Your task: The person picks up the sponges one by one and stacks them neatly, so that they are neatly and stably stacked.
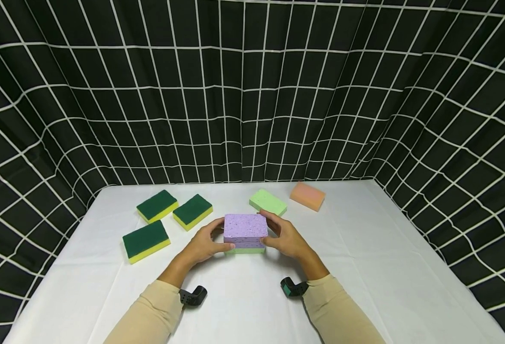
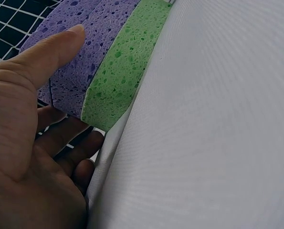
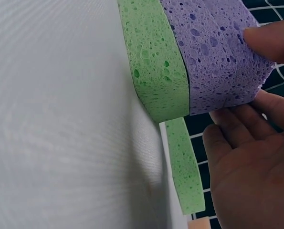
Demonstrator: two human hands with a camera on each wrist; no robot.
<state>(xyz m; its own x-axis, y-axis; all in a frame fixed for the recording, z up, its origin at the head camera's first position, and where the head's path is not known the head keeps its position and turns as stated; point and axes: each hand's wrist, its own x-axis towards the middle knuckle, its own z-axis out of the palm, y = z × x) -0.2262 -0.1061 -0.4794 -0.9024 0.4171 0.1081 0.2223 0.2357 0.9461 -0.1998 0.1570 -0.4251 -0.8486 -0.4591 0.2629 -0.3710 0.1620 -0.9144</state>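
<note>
A stack of sponges stands at the middle of the table: a light green sponge point(image 1: 245, 251) at the bottom and two purple sponges point(image 1: 246, 225) on it, edges roughly lined up. My left hand point(image 1: 205, 242) holds the purple sponges from the left, thumb on their front face and fingers around the side toward the back. From the right, my right hand point(image 1: 288, 239) grips them the same way, its thumb near the front right corner. In the right wrist view the green sponge point(image 3: 156, 62) rests on the white cloth, directly under the purple ones point(image 3: 218, 57).
Several green-and-yellow scouring sponges point(image 1: 192, 210) lie apart on the left of the white table point(image 1: 390, 286). Behind the stack are another light green sponge point(image 1: 268, 201) and an orange sponge point(image 1: 307, 196). A black curtain with white grid lines point(image 1: 244, 95) surrounds the table.
</note>
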